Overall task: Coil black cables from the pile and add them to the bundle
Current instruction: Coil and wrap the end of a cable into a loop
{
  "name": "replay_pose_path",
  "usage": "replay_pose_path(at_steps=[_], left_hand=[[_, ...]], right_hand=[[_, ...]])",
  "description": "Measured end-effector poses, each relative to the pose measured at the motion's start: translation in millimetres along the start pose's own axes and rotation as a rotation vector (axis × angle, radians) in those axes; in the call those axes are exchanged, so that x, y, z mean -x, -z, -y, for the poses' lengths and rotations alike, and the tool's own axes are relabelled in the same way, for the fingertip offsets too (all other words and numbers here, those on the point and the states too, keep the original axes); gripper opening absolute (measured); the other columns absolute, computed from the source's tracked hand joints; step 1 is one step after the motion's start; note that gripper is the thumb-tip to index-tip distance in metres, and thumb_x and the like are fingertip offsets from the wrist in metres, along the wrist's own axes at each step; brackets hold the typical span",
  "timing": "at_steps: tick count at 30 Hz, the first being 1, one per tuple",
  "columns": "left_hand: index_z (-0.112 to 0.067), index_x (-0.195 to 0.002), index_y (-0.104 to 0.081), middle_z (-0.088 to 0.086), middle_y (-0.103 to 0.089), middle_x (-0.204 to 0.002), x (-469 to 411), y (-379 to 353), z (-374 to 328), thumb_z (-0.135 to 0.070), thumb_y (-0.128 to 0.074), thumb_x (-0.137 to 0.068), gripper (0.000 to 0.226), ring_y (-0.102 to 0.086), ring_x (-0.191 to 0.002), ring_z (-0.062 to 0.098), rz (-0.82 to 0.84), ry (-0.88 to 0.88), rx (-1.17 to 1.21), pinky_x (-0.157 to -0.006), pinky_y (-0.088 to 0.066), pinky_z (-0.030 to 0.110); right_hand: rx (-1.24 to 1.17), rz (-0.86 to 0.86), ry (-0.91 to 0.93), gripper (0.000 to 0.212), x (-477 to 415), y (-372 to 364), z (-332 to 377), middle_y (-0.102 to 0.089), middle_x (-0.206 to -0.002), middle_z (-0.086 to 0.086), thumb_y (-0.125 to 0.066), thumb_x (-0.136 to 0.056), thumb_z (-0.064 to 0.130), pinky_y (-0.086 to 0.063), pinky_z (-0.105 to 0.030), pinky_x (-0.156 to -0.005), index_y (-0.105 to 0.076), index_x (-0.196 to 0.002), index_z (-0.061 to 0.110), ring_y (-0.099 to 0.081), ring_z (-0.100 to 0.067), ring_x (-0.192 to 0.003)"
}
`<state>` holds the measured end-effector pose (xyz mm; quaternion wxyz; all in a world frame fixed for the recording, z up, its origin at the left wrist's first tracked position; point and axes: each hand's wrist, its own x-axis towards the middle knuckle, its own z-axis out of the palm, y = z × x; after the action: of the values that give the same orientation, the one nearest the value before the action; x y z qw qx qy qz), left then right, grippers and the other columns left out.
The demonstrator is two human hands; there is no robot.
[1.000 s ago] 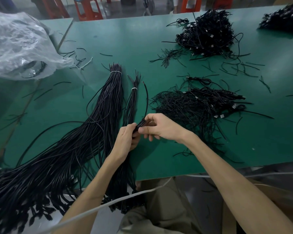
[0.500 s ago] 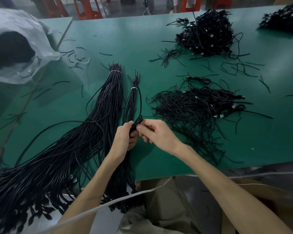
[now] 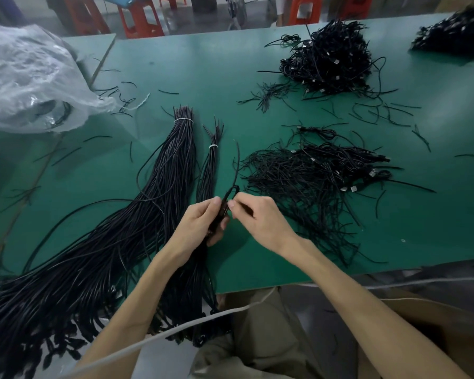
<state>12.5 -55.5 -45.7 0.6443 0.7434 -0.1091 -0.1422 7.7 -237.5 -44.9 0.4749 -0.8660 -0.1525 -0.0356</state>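
Note:
My left hand (image 3: 196, 227) grips a small folded black cable (image 3: 225, 203) just above the green table (image 3: 216, 75). My right hand (image 3: 257, 217) pinches the same cable from the right, thumb and forefinger at its top loop. One loose end of it rises toward the far side. A loose pile of black cables (image 3: 312, 176) lies right of my hands. Left of them runs a thin tied bundle (image 3: 210, 168), and beyond that a thick bundle (image 3: 175, 160) with a white tie, fanning out over the near-left table edge.
A larger heap of cables (image 3: 329, 64) sits far right, another (image 3: 454, 34) at the top right corner. A crumpled clear plastic bag (image 3: 25, 77) lies at the far left. Short cable scraps dot the table. Orange stools (image 3: 140, 20) stand behind it.
The cable's free end has swung from near the thin bundle over to the right. My right hand has shifted slightly up, its fingers now at the loop. The plastic bag at left has moved.

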Motion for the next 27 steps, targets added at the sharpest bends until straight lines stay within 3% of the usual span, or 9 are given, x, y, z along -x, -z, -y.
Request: replay_pose_path(at_steps=[2, 4, 7, 11, 13, 17, 19, 22, 27], left_hand=[[-0.009, -0.083, -0.063, 0.009, -0.052, -0.065, 1.5, 5.3, -3.4, -0.037, -0.041, -0.111, 0.045, -0.043, -0.054, 0.024, 0.065, 0.006, -0.022, -0.048, -0.039, 0.028], [-0.002, -0.099, -0.063, 0.011, -0.05, -0.072, 1.0, 7.3, -6.3, -0.03, -0.046, -0.11, 0.034, -0.044, -0.058, 0.025, 0.085, -0.005, -0.042, -0.049, -0.042, 0.029], [-0.011, -0.122, -0.061, 0.003, -0.055, -0.072, -1.5, 1.6, -12.9, -0.017, -0.051, -0.108, 0.018, -0.052, -0.058, 0.016, 0.051, -0.057, -0.246, -0.053, -0.049, 0.03], [-0.013, -0.148, -0.046, 0.0, -0.061, -0.12, -0.6, -5.8, -14.8, -0.027, -0.049, -0.107, 0.043, -0.061, -0.096, 0.014, -0.052, -0.156, -0.764, -0.085, -0.053, 0.035], [-0.01, -0.147, -0.045, 0.002, -0.056, -0.124, 4.4, -10.4, -16.7, -0.033, -0.043, -0.108, 0.045, -0.064, -0.096, 0.023, -0.074, -0.197, -0.973, -0.077, -0.055, 0.045], [-0.005, -0.127, -0.056, 0.005, -0.058, -0.108, 8.3, -16.2, -15.5, -0.03, -0.039, -0.109, 0.035, -0.062, -0.071, 0.027, -0.145, -0.244, -1.102, -0.055, -0.051, 0.046], [-0.008, -0.113, -0.054, 0.002, -0.055, -0.099, 8.2, -18.5, -14.5, -0.032, -0.032, -0.11, 0.033, -0.056, -0.065, 0.026, -0.174, -0.215, -1.046, -0.055, -0.048, 0.046], [-0.017, -0.097, -0.044, -0.003, -0.05, -0.083, 7.7, -24.2, -13.5, -0.032, -0.028, -0.11, 0.026, -0.051, -0.06, 0.023, -0.239, -0.153, -0.924, -0.054, -0.043, 0.044], [-0.022, -0.091, -0.045, -0.004, -0.057, -0.073, -1.1, -26.6, -11.8, -0.038, -0.028, -0.11, 0.03, -0.05, -0.056, 0.018, -0.28, -0.084, -0.74, -0.05, -0.036, 0.037]], right_hand=[[-0.024, 0.016, -0.004, 0.034, -0.2, 5.9, -0.3, -0.049, -0.057, 0.011, -0.053, -0.107, 0.026, -0.031, -0.019, -0.052, -0.058, -0.078, 0.009, -0.044, -0.008, -0.051], [-0.061, 0.012, -0.025, 0.034, -1.7, 8.3, -0.2, -0.054, -0.058, 0.007, -0.054, -0.107, 0.026, -0.036, -0.027, -0.051, -0.06, -0.076, 0.012, -0.045, -0.012, -0.05], [-0.131, -0.029, -0.073, 0.037, -3.4, 4.9, 3.1, -0.055, -0.059, -0.005, -0.054, -0.106, 0.027, -0.038, -0.038, -0.054, -0.059, -0.07, 0.018, -0.045, -0.019, -0.051], [-0.245, -0.074, -0.164, 0.04, -1.5, -1.0, 5.7, -0.046, -0.053, 0.007, -0.056, -0.104, 0.024, -0.033, -0.031, -0.053, -0.056, -0.065, 0.018, -0.038, -0.012, -0.051], [-0.299, -0.08, -0.197, 0.04, -0.3, -2.3, 4.8, -0.044, -0.051, 0.01, -0.057, -0.104, 0.023, -0.033, -0.03, -0.054, -0.056, -0.064, 0.016, -0.037, -0.012, -0.05], [-0.375, -0.022, -0.237, 0.04, 2.8, -2.4, 4.0, -0.046, -0.051, 0.01, -0.056, -0.104, 0.023, -0.034, -0.024, -0.054, -0.056, -0.065, 0.017, -0.039, -0.009, -0.05], [-0.385, -0.005, -0.239, 0.038, 3.8, -3.2, 4.6, -0.047, -0.052, 0.01, -0.055, -0.105, 0.022, -0.035, -0.021, -0.053, -0.057, -0.067, 0.014, -0.041, -0.007, -0.05], [-0.375, -0.033, -0.222, 0.038, 2.1, -5.5, 8.1, -0.047, -0.054, 0.006, -0.055, -0.105, 0.022, -0.035, -0.03, -0.054, -0.058, -0.069, 0.01, -0.039, -0.012, -0.051], [-0.312, -0.106, -0.183, 0.038, -4.1, -5.2, 14.1, -0.046, -0.056, 0.001, -0.055, -0.104, 0.021, -0.033, -0.035, -0.054, -0.056, -0.067, 0.012, -0.037, -0.014, -0.053]])
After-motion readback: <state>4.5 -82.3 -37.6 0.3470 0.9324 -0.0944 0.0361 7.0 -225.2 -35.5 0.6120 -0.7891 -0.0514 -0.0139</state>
